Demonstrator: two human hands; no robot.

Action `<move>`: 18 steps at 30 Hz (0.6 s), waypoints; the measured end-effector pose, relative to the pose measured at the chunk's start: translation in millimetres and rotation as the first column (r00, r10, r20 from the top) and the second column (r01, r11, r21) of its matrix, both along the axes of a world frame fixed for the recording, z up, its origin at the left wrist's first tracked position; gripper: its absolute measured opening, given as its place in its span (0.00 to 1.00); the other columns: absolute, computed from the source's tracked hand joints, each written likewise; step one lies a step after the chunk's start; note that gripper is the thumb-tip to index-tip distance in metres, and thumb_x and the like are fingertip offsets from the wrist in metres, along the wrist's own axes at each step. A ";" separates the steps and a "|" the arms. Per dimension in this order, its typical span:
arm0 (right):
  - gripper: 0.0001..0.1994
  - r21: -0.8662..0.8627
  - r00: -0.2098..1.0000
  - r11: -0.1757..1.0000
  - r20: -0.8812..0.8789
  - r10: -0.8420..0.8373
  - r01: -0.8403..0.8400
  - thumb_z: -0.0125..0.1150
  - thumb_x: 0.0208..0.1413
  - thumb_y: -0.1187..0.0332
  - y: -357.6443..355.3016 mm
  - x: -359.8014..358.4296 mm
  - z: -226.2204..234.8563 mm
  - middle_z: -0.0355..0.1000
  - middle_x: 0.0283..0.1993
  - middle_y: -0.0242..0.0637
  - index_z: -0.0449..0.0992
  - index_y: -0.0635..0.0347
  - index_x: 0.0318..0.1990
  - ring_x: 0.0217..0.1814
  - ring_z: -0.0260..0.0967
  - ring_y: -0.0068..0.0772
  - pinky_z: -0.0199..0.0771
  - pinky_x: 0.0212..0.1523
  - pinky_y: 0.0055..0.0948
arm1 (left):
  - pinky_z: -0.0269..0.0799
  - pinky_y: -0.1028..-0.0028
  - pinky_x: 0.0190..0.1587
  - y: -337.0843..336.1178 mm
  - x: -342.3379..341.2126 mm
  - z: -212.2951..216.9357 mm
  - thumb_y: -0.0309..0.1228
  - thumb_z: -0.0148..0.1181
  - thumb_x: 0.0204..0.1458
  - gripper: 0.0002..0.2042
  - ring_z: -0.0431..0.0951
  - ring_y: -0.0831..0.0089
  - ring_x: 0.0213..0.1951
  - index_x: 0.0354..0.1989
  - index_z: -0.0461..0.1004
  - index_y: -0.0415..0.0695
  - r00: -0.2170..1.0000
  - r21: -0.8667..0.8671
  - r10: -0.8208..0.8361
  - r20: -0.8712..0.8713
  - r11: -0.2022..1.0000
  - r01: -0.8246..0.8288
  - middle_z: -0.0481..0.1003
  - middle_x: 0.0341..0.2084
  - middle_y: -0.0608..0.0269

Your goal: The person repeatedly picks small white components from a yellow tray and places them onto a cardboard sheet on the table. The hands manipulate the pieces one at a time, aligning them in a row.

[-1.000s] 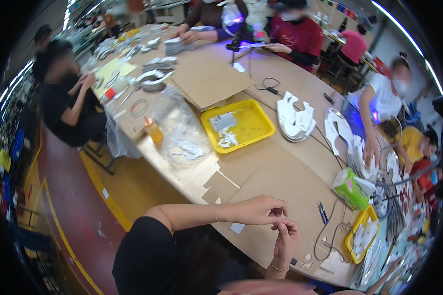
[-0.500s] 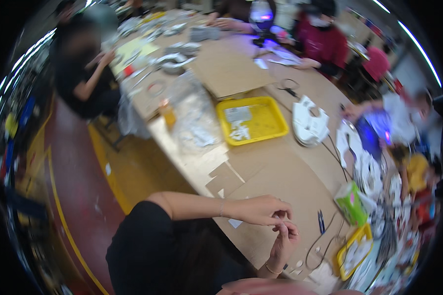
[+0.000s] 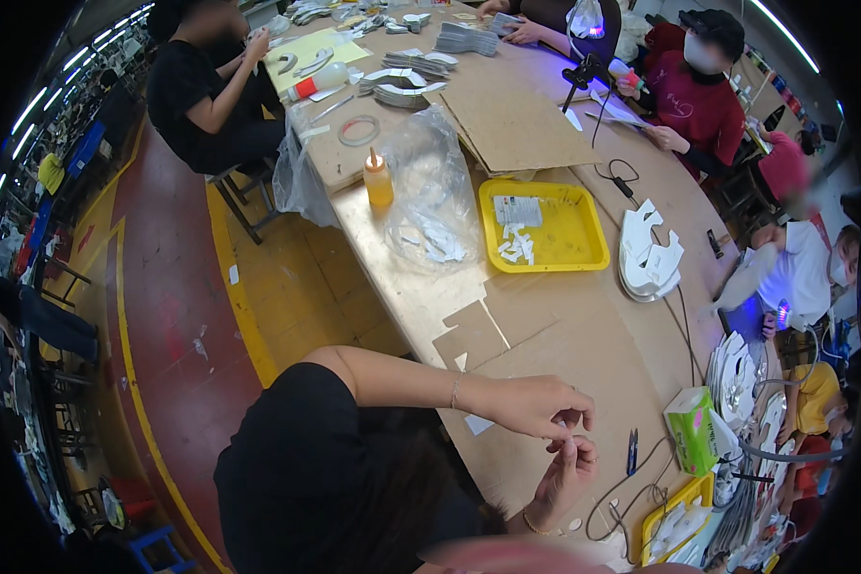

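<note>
View swings left, but your left hand [image 3: 534, 404] and right hand [image 3: 562, 475] stay together over the counter [image 3: 430, 298], fingers pinched, any piece hidden: work seemingly unchanged.

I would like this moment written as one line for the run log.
left hand, right hand: fingertips close together, above brown sheet | holding: cannot tell | right of hands: dark snips, green tissue pack
</note>
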State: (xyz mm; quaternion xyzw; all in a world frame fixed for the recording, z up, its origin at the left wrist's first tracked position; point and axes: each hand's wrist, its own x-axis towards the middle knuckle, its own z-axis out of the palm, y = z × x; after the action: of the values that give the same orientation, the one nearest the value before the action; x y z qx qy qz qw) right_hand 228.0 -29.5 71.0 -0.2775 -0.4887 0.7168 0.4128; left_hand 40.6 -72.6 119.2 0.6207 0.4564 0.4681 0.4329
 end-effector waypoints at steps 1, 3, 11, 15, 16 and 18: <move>0.06 0.005 1.000 1.000 -0.003 0.004 -0.004 0.63 0.54 0.74 -0.1 -0.7 -0.1 0.73 0.31 0.39 0.73 0.66 0.35 0.30 0.69 0.27 0.70 0.34 0.24 | 0.70 0.70 0.31 -0.5 -0.3 -0.9 0.27 0.58 0.46 0.12 0.75 0.69 0.24 0.40 0.71 0.38 1.000 -0.005 0.004 0.016 1.000 -0.004 0.76 0.22 0.58; 0.06 0.013 1.000 1.000 -0.012 0.004 -0.004 0.63 0.54 0.74 -0.7 -1.1 -0.3 0.72 0.31 0.39 0.73 0.66 0.35 0.30 0.69 0.27 0.70 0.34 0.24 | 0.71 0.71 0.32 -1.2 -1.1 -3.4 0.27 0.59 0.47 0.12 0.75 0.69 0.25 0.40 0.71 0.38 0.998 -0.014 0.000 0.062 1.000 0.000 0.76 0.23 0.57; 0.04 0.076 0.999 0.997 -0.032 -0.026 0.029 0.61 0.54 0.77 -2.6 -8.4 8.3 0.71 0.33 0.39 0.72 0.66 0.34 0.30 0.67 0.26 0.70 0.35 0.23 | 0.70 0.76 0.33 -8.4 -10.8 -4.9 0.35 0.62 0.53 0.11 0.76 0.78 0.30 0.38 0.77 0.40 0.991 -0.185 0.050 0.122 0.982 -0.027 0.78 0.27 0.63; 0.03 0.125 0.998 0.992 0.064 -0.023 0.015 0.63 0.51 0.79 -3.8 -13.0 21.0 0.72 0.35 0.40 0.74 0.65 0.31 0.33 0.68 0.26 0.69 0.37 0.23 | 0.68 0.79 0.31 -11.3 -14.6 9.5 0.34 0.63 0.52 0.10 0.75 0.82 0.30 0.36 0.79 0.41 0.990 -0.223 0.080 0.119 0.973 -0.052 0.79 0.27 0.64; 0.04 0.134 0.993 0.990 0.108 -0.056 0.041 0.64 0.49 0.79 -3.9 -13.3 24.9 0.72 0.35 0.39 0.74 0.64 0.30 0.34 0.69 0.26 0.69 0.38 0.24 | 0.68 0.80 0.30 -12.1 -15.3 14.1 0.33 0.64 0.52 0.09 0.75 0.82 0.30 0.36 0.79 0.40 0.987 -0.219 0.116 0.114 0.972 -0.089 0.79 0.27 0.64; 0.06 0.294 0.971 0.953 0.199 -0.130 0.067 0.67 0.46 0.79 -4.5 -16.2 30.8 0.73 0.33 0.37 0.75 0.64 0.30 0.35 0.70 0.27 0.68 0.43 0.25 | 0.67 0.80 0.30 -17.9 -16.2 22.4 0.30 0.64 0.50 0.08 0.74 0.82 0.29 0.35 0.79 0.40 0.981 -0.250 0.154 0.116 0.961 -0.121 0.78 0.27 0.64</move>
State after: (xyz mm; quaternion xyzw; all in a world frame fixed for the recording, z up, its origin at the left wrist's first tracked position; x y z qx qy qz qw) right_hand 211.7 -33.9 101.7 -0.3154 -0.6142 0.5829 0.4284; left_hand 24.4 -90.5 141.6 0.4970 0.5219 0.4789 0.5013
